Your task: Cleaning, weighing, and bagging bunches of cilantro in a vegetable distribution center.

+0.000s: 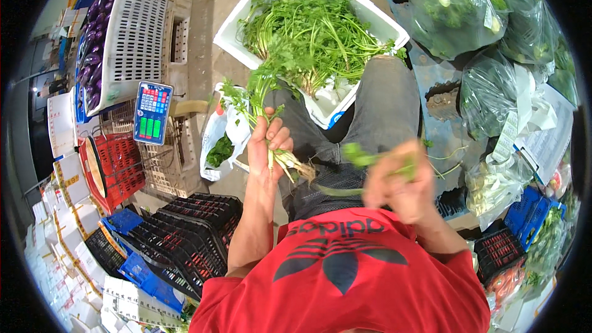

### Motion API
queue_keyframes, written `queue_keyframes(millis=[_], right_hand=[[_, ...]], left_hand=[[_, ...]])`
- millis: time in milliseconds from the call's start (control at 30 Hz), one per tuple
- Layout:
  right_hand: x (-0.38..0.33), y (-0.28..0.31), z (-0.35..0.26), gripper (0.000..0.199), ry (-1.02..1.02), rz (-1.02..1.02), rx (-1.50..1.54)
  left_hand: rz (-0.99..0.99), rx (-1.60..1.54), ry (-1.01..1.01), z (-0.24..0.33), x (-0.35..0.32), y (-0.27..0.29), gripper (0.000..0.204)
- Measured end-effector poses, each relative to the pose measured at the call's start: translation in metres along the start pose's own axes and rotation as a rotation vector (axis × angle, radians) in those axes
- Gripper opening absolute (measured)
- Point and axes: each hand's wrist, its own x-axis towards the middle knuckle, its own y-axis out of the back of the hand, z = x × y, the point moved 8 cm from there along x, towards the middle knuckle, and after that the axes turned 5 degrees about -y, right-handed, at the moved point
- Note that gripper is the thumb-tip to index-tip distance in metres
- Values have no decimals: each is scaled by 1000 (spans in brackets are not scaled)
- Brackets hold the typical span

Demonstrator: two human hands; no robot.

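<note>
My left hand [269,142] is closed around a bunch of coriander [258,95], its leaves pointing away from me and its pale stems and brown roots hanging below the fist. Over my thigh, my right hand [401,182] is smeared by motion. Its fingers are curled, and a green sprig [404,168] shows among them. Between my knees stands a white foam box [233,32] with a heap of loose coriander [314,31] in it. Beside my left hand lies a white plastic bag [214,169] with dark green leaves in it.
At left are a blue scale keypad [153,113], a white crate [134,31] beside purple eggplants [94,61], a red basket [117,169] and black crates [191,228]. Clear bags of green vegetables [456,15] sit at right, by a blue-grey pallet [438,77]. Loose stems lie near my right knee.
</note>
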Motion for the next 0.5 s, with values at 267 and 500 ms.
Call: queue_keyframes(millis=[267,500], right_hand=[[-104,196,-10,18,-299,787,-200],[-24,140,20,16,-198,640,-723]], left_hand=[[-268,-255,128,8,-15,-17,32],[-286,115,178,-19,-20,-29,33]])
